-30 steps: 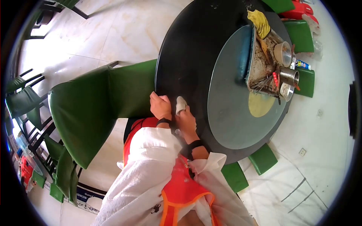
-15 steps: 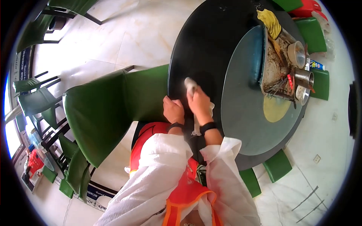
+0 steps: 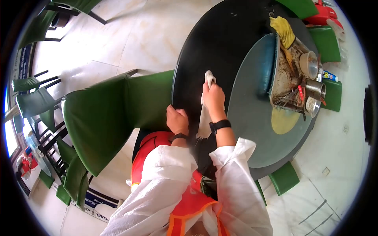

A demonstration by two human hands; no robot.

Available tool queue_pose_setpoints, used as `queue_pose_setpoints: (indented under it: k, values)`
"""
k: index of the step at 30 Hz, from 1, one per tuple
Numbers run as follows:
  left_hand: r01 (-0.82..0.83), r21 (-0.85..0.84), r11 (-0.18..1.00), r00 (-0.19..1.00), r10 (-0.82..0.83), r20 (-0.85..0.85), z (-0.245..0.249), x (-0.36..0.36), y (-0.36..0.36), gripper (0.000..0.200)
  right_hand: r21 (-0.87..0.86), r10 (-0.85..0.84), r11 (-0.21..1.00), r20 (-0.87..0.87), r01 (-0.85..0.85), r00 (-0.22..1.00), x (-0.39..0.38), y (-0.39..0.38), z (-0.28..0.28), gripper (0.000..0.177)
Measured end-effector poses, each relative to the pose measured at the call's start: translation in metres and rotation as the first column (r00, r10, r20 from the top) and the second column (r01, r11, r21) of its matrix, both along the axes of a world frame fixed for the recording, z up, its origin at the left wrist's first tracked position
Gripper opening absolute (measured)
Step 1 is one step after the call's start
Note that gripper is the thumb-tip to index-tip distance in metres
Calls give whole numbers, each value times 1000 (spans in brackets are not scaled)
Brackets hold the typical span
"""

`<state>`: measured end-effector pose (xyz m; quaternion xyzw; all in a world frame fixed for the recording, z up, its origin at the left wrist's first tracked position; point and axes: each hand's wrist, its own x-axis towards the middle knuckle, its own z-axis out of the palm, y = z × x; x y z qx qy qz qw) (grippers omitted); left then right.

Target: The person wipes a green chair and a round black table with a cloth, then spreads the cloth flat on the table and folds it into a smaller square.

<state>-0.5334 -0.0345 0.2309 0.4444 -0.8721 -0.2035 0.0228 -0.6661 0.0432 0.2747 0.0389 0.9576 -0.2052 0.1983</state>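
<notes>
A whitish cloth (image 3: 204, 122) is bunched in my right hand (image 3: 214, 99). One end pokes out past the fingers and the rest trails back over the black table top (image 3: 201, 51). My left hand (image 3: 177, 120) is closed, with curled fingers, at the near left edge of the table beside the green chair. What those fingers hold, if anything, is hidden. The two hands are apart, and dark bands circle both wrists.
To the right lies a grey glass turntable (image 3: 246, 129). On it stands a dirty metal tray (image 3: 281, 84) with skewers, a metal cup (image 3: 315, 89), a bowl (image 3: 308, 65) and a yellow cloth glove (image 3: 282, 30). A green chair (image 3: 98, 122) touches the table on the left.
My right hand has moved forward and slightly right with the cloth, away from my left hand. More of the trailing cloth shows. My left hand has shifted slightly left.
</notes>
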Motion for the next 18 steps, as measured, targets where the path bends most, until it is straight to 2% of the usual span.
queue_pose_setpoints:
  k: [1,3,7,8,13,15,17,18]
  values:
    - [6,1,1000,1000,-6,-7,-1,0,0,24,-5,1,1000,10,-1,1000,3,-2,-6,32]
    - [6,4,1000,1000,-6,-11,-2,0,2,24,-51,140,987,-218,-154,966,8,-1,-17,29]
    - [19,-2,1000,999,-19,-37,3,-2,-1,23,-83,256,954,-278,-288,926,52,14,-19,25]
    - [19,9,1000,999,-19,-40,4,-2,0,24,-17,289,953,-245,-302,926,68,16,-15,26]
    - [33,-25,999,999,-34,-24,-4,1,0,25,-47,316,941,-224,-334,922,163,46,-32,32]
    - [45,-51,998,999,-45,-13,-6,0,1,26,-73,317,938,-213,-338,924,177,53,-34,33]
    - [26,13,1000,999,-26,-38,-2,0,0,25,4,398,915,-155,-403,904,185,54,-32,37]
    - [25,12,1000,999,-25,-21,-2,2,0,25,13,366,929,-181,-370,913,186,52,-36,35]
